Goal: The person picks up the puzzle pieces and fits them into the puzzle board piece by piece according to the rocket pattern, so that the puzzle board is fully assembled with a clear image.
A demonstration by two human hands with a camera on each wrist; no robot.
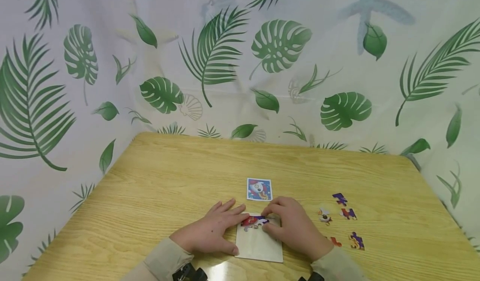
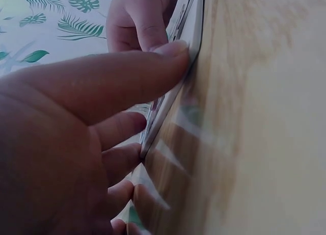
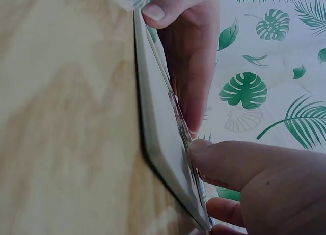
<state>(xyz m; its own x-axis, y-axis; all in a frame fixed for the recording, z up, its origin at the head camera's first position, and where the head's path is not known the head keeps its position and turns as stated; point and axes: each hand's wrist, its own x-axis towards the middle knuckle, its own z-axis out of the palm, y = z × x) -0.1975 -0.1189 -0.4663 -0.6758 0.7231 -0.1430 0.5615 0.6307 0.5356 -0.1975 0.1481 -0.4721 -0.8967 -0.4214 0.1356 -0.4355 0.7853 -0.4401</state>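
Note:
A pale puzzle board (image 1: 258,247) lies on the table between both hands. Joined jigsaw pieces (image 1: 250,221), red, purple and white, fill part of its far side. My left hand (image 1: 210,231) is spread at the board's left; its index fingertip touches the pieces and its thumb rests at the near left corner. My right hand (image 1: 294,227) reaches over the board's right side, thumb and index finger pinching a purple-and-white jigsaw piece (image 1: 265,220) at the end of the joined row. In the right wrist view the thumb (image 3: 204,146) lies against the thin layer of pieces on the board (image 3: 158,128).
Beyond the board lies a small square picture card (image 1: 259,189) with a white character on blue. Several loose jigsaw pieces (image 1: 348,213) are scattered to the right, one orange piece (image 1: 335,242) close by my right wrist. A leaf-printed curtain (image 1: 225,64) stands behind the wooden table (image 1: 180,168).

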